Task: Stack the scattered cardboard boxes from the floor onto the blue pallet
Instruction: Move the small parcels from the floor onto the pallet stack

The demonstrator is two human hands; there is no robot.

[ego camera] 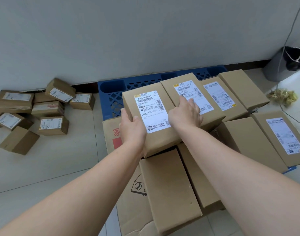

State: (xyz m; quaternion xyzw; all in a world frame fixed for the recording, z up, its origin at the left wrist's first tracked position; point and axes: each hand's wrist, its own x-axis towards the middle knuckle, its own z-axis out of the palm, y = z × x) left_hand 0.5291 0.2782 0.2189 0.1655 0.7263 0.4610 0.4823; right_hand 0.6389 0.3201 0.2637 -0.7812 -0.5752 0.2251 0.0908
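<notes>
Box (151, 114), on the lower layer (169, 184) over the pallet (111, 92) beside its neighbour (193, 92), is gripped at one corner by the left hand (132, 128) while the right hand (185, 114) lies flat across the neighbour, so one-sided handling could skew or tip it.

The box (162, 140) gripped by the left hand (131, 129) is showing matt brown cardboard, with a smooth, faintly sheeny white paper label (151, 111) lying just beside the thumb. Beyond the grip the pallet (111, 92) is looking like moulded blue plastic with a dull sheen. To the left of the grip the floor tiles (60, 167) are gleaming smooth and pale.
</notes>
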